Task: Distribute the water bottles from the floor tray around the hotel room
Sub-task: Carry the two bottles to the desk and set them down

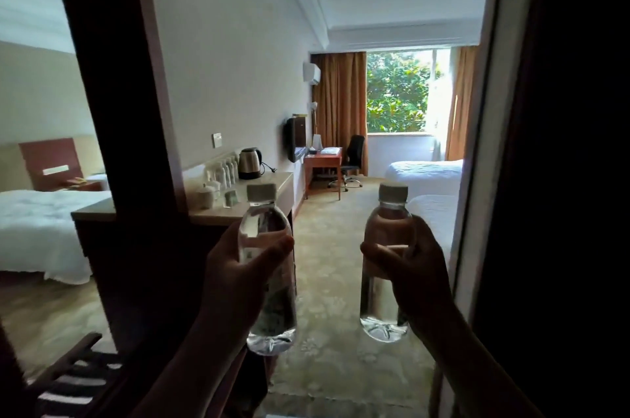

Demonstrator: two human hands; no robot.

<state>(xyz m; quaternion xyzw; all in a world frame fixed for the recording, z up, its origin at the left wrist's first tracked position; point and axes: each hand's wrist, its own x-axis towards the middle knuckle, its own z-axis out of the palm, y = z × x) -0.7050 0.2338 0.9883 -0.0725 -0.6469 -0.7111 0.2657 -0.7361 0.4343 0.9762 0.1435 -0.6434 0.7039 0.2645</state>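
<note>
Two clear plastic water bottles [267, 267] [385, 264] stand upright, our fingers [272, 248] clamped round each; the pale bench [272, 180], centre-left, lies nearer our left hand [235, 277].

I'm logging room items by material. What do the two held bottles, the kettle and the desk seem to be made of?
Left bottle and right bottle: clear glossy plastic, probably; you see through them, and both have pale, likely plastic caps.
Kettle: brushed metal body, likely steel, judging by its silvery sheen; black trim, probably plastic.
Desk: reddish-brown wood or wood veneer; too far to tell which.
</note>
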